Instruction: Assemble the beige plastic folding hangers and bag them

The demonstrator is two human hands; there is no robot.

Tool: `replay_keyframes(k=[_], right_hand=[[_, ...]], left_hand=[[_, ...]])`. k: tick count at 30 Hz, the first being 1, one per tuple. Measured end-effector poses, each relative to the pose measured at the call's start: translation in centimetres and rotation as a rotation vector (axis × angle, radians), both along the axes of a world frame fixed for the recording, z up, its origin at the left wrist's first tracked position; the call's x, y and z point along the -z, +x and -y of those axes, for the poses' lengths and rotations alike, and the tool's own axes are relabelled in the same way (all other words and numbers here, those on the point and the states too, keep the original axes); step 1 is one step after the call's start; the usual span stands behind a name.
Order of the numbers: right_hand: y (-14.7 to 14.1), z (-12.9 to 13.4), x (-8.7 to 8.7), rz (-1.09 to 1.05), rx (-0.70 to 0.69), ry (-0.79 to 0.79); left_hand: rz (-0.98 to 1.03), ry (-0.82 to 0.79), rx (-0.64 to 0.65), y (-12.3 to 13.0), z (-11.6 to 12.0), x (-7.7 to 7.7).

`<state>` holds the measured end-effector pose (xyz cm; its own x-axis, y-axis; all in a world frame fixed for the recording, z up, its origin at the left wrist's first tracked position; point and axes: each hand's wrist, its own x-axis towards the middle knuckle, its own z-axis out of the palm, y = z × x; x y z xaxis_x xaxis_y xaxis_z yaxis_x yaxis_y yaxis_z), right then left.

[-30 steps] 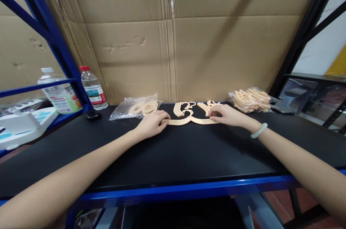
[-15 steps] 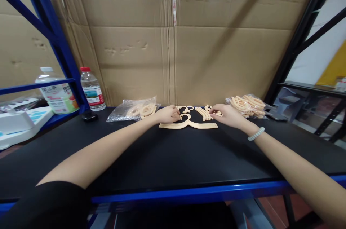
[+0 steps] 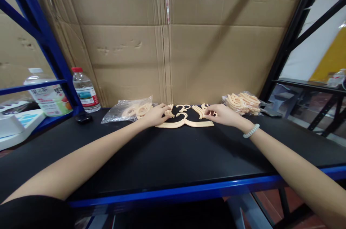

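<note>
Left hand [image 3: 157,115] and right hand [image 3: 220,114] curl by the desk's [image 3: 173,157] back edge; pinching, can't tell. Bumps could move the hanger [image 3: 198,124].

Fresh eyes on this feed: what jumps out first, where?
Tall cardboard panels dominate, standing behind the black tabletop. Next, mid-view, a pale hanger shape lies on it, just nearer the camera than the left hand and right hand. The red-capped bottle stands out on the left, beside a blue post.

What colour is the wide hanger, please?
The wide hanger is pale beige, shown best in the head view.
</note>
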<state>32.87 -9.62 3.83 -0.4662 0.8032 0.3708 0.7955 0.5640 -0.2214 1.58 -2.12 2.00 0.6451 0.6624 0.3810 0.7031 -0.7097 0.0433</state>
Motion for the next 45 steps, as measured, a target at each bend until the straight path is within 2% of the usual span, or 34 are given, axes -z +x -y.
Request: replay_keyframes(k=[2, 7, 18, 25, 29, 32, 35, 37, 41, 45], right_hand=[[0.2, 0.0, 0.1, 0.04, -0.045, -0.056], [-0.1, 0.0, 0.2, 0.124, -0.097, -0.125], [-0.4, -1.0, 1.7, 0.095, -0.07, -0.049], [0.1, -0.9, 1.2, 0.031, -0.061, 0.08], [0.5, -1.1, 1.4, -0.022, 0.021, 0.103], [0.5, -1.3, 1.6, -0.04, 0.148, 0.112], [0.0, -2.0, 1.2, -0.076, 0.247, 0.11], [-1.0, -3.0, 0.5, -0.087, 0.276, 0.06], [-4.0, -6.6, -0.9, -0.085, 0.284, -0.095], [-7.2, -10.5, -1.3, -0.065, 0.326, -0.224]], left_hand=[[0.078, 0.061, -0.007, -0.5, 1.7, 0.3], [0.08, -0.065, 0.116, -2.3, 4.7, 1.3], [0.078, -0.006, 0.098, -2.4, 3.7, 1.9], [0.262, 0.02, 0.028, -2.4, 4.3, 1.7], [0.329, 0.029, -0.004, -2.6, 4.3, 1.8], [0.351, -0.008, -0.007, -2.7, 4.1, 1.8], [0.369, -0.084, -0.037, -2.6, 3.6, 1.4], [0.336, -0.149, -0.121, -2.1, 2.9, 0.9], [0.264, -0.234, -0.278, -0.5, 0.0, 0.0], [0.223, -0.273, -0.424, 1.0, -3.2, -0.3]])
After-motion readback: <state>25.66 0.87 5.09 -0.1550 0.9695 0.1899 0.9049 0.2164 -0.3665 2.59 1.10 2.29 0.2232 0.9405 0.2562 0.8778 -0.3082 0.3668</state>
